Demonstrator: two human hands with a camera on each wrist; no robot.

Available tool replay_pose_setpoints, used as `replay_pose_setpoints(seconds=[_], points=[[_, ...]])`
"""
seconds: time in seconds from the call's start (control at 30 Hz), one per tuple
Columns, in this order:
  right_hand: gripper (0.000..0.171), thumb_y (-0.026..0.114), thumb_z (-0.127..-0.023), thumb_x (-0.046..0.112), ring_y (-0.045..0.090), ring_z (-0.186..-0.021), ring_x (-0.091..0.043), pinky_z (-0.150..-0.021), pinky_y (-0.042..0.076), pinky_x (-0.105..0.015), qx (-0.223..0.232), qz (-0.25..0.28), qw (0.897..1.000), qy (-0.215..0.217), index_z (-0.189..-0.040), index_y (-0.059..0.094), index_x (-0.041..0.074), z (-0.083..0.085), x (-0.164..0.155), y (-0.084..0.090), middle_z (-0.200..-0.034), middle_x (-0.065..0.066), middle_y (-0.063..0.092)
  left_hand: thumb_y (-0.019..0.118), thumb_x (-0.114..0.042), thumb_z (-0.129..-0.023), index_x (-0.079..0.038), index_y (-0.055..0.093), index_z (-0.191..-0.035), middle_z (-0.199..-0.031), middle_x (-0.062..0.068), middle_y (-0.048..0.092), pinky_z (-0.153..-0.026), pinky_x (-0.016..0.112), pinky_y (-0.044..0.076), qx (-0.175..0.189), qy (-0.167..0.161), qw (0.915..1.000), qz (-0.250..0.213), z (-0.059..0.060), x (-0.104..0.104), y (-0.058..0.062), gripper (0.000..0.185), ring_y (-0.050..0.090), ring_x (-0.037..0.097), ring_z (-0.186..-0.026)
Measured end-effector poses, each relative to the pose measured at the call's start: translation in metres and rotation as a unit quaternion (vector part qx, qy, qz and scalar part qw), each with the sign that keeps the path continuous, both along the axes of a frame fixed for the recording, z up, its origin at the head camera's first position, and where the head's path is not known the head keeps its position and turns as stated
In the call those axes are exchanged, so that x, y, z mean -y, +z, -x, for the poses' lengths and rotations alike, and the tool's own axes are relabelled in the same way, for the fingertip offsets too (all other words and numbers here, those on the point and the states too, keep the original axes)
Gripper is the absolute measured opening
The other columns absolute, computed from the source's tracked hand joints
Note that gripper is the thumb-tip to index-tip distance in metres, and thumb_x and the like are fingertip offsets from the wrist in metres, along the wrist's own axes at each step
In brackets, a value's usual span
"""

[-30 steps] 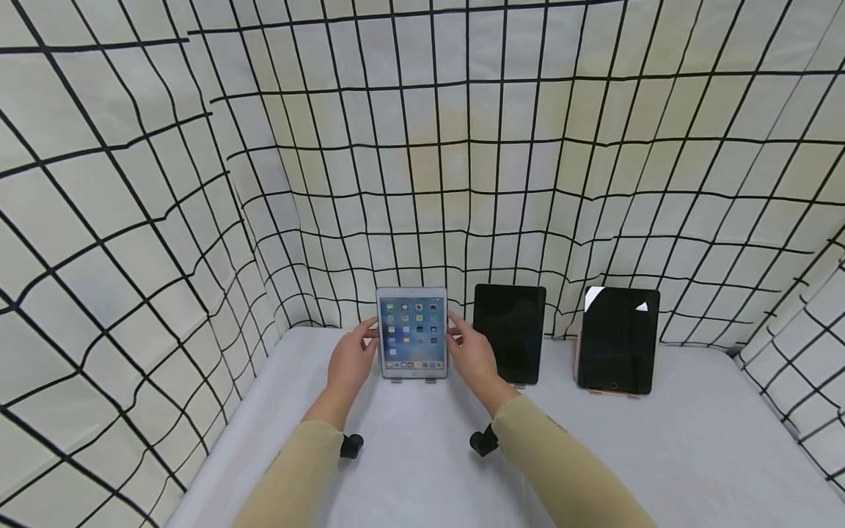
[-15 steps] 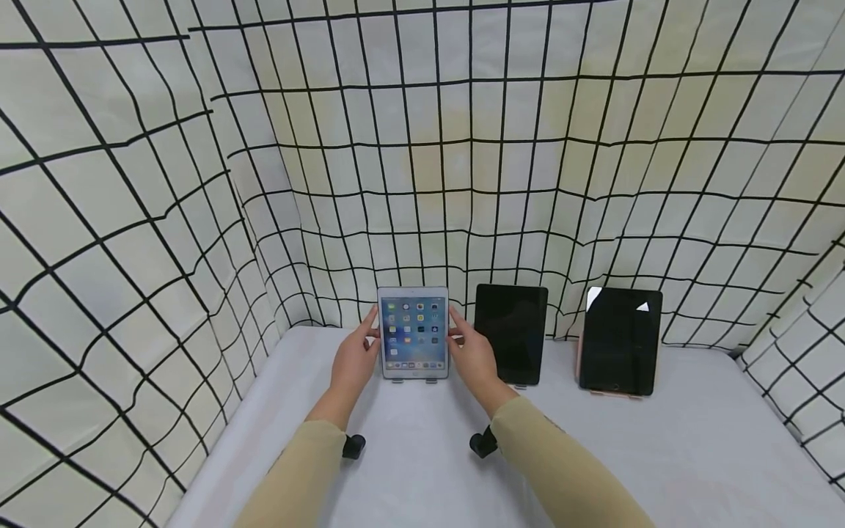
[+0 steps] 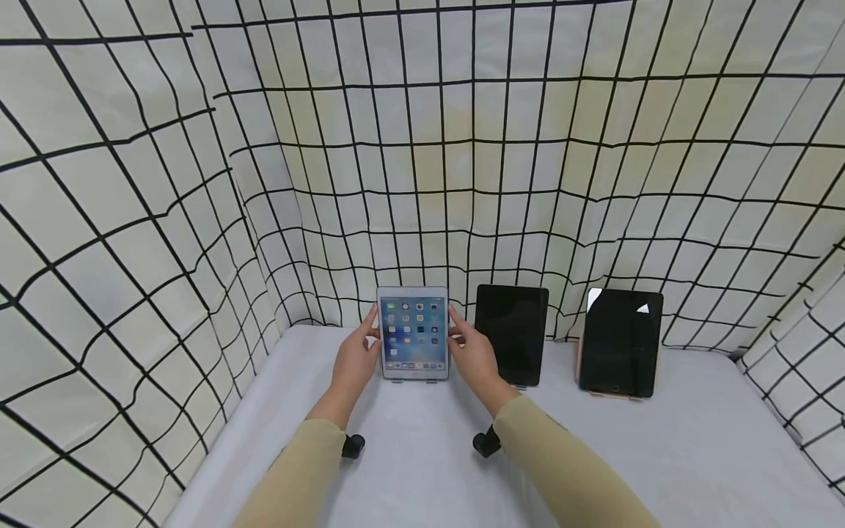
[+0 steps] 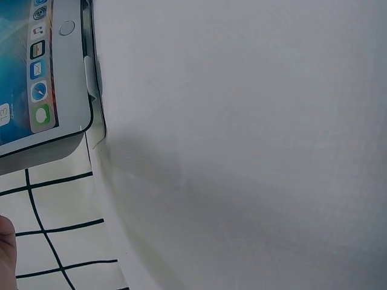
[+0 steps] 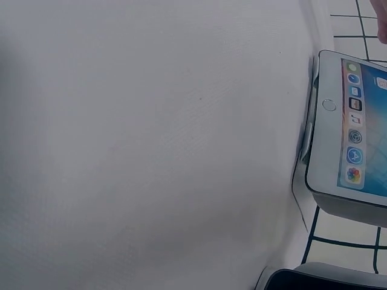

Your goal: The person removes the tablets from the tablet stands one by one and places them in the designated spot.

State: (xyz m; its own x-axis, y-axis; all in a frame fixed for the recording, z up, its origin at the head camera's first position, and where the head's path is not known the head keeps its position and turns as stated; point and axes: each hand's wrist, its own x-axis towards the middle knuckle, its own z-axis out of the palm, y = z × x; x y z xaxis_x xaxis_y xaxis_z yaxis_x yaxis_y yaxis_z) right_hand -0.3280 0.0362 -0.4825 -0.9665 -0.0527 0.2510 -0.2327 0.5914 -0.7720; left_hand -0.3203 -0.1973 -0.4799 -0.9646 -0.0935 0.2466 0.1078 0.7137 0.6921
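Room is free in front of the lit tablet (image 3: 414,334); gridded wall (image 3: 455,169) blocks behind, black tablet (image 3: 512,326) at right.

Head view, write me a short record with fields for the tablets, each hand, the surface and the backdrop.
Lit tablet: white front, app icons showing, propped up
Middle tablet: black screen, partly behind the right hand
Far-right tablet: black screen with bright reflections
Left hand: beside the lit tablet's left edge; grip unclear
Right hand: beside its right edge; grip unclear
Surface: white
Backdrop: pale, black grid lines
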Motion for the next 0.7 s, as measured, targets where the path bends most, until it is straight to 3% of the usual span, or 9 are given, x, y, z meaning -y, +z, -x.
replay_pose_setpoints(seconds=[0.3, 0.7], points=[[0.068, 0.063, -0.098, 0.011, 0.065, -0.099, -0.017, -0.081, 0.055, -0.035, -0.007, 0.034, 0.999, 0.009, -0.152, 0.036, 0.040, -0.002, -0.007, 0.003, -0.113, -0.002, 0.067, 0.061, -0.015, -0.099, -0.039, 0.028, -0.156, -0.115, -0.002, 0.067, -0.060, 0.033, 0.036, 0.004, -0.018, 0.9998, -0.005, -0.005, -0.001, 0.007, 0.070, 0.042, 0.018, -0.072], [0.069, 0.064, -0.098, 0.012, 0.063, -0.099, -0.017, -0.083, 0.056, -0.033, 0.024, 0.053, 0.998, 0.021, -0.154, 0.033, 0.040, -0.011, -0.015, 0.002, -0.114, -0.001, 0.063, 0.062, -0.016, -0.099, -0.047, 0.022, -0.155, -0.118, -0.001, 0.064, -0.064, 0.032, 0.040, 0.047, -0.035, 0.9981, -0.018, -0.016, -0.002, 0.014, 0.075, 0.048, 0.018, -0.081]])
